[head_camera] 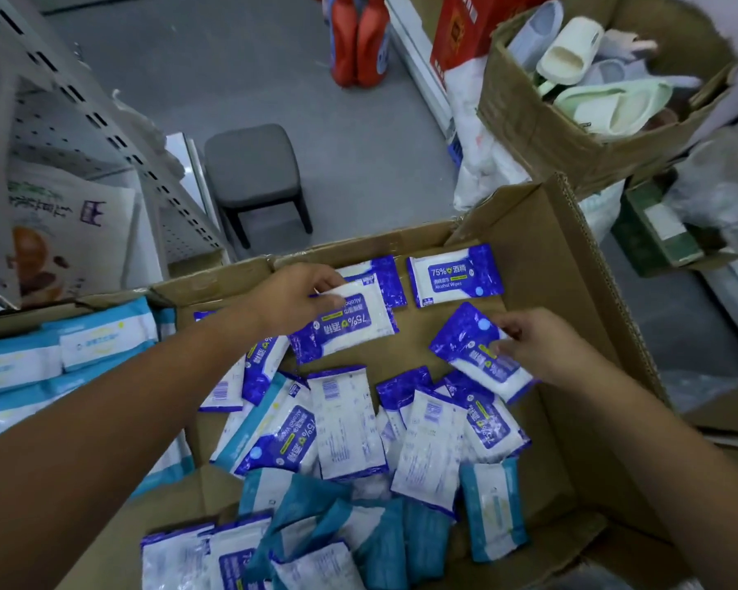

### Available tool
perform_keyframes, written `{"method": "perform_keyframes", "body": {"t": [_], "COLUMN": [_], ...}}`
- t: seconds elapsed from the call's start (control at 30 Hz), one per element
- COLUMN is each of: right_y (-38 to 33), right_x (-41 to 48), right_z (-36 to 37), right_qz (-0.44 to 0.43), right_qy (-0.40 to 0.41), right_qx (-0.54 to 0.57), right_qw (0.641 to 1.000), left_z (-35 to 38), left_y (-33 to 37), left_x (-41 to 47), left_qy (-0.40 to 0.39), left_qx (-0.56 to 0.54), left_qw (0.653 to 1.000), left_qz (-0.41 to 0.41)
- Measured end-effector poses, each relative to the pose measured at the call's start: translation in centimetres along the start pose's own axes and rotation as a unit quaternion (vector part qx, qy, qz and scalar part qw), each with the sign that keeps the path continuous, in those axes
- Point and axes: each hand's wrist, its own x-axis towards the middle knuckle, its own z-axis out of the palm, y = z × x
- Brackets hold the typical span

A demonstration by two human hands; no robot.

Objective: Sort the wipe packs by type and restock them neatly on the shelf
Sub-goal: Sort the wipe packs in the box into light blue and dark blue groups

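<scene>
An open cardboard box (542, 291) holds several dark-blue alcohol wipe packs and teal wipe packs (493, 504) in a loose pile. My left hand (295, 298) pinches one dark-blue alcohol pack (350, 323) by its edge above the box's far side. My right hand (537, 342) grips another dark-blue pack (474, 347) at the right. One alcohol pack (454, 281) lies flat and label-up at the box's far edge, with another pack (386, 274) beside it, partly hidden by the held pack.
Light-blue wipe packs (60, 359) are stacked at the left. A white perforated shelf unit (82, 121) stands at upper left, a grey stool (252, 172) behind the box. A carton of slippers (593, 78) sits at upper right, red bottles (358, 40) on the floor.
</scene>
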Motion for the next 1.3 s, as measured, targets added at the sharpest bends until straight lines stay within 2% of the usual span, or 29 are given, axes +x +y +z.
{"method": "perform_keyframes", "body": {"t": [0.07,0.2,0.33,0.43,0.53,0.6,0.73,0.77,0.9,0.97,1.03,1.1,1.2,1.3], "right_y": [-1.0,-4.2,-6.8,-7.2,-7.0,-6.4,-5.5,-5.4,-6.1,-6.2,-6.0,-5.4,-4.3,-2.7], "right_x": [1.6,5.3,8.5,9.9,9.9,9.7,9.7,9.7,9.9,10.1,9.9,9.3,7.7,6.2], "right_z": [-1.4,-3.2,-3.9,-4.5,-5.2,-5.5,-5.5,-5.6,-5.6,-5.4,-5.2,-5.1,-3.5,-0.3], "right_qz": [-0.032,-0.079,-0.118,-0.144,-0.146,-0.143,-0.131,-0.128,-0.131,-0.106,-0.053,-0.013,0.030,0.086], "right_qy": [0.014,0.023,-0.013,-0.035,-0.073,-0.084,-0.099,-0.101,-0.083,-0.072,-0.089,-0.076,0.006,0.059], "right_qx": [-0.071,-0.234,-0.265,-0.242,-0.229,-0.228,-0.232,-0.231,-0.231,-0.174,-0.033,0.107,0.332,0.493], "right_qw": [0.997,0.969,0.957,0.959,0.960,0.959,0.959,0.959,0.960,0.976,0.994,0.991,0.943,0.864], "left_z": [0.1,0.7,1.3,1.7,2.2,2.3,1.8,1.8,1.5,1.4,1.3,1.6,2.5,3.9], "left_y": [0.0,0.6,1.2,1.2,1.2,1.5,1.9,1.9,1.3,1.0,0.7,0.4,0.3,0.0], "left_x": [0.5,2.2,3.8,3.7,2.4,1.5,1.0,0.9,0.2,-0.3,-0.5,-0.4,-0.1,0.1], "left_qy": [0.024,0.069,0.072,0.057,0.051,0.075,0.096,0.102,0.119,0.096,0.102,0.134,0.182,0.214], "left_qx": [-0.002,0.045,0.060,-0.041,-0.166,-0.238,-0.409,-0.420,-0.364,-0.379,-0.361,-0.400,-0.470,-0.462], "left_qw": [1.000,0.996,0.995,0.997,0.982,0.960,0.886,0.880,0.910,0.909,0.913,0.885,0.826,0.815], "left_qz": [-0.013,-0.032,-0.025,-0.012,-0.076,-0.126,-0.196,-0.198,-0.156,-0.144,-0.160,-0.199,-0.252,-0.277]}}
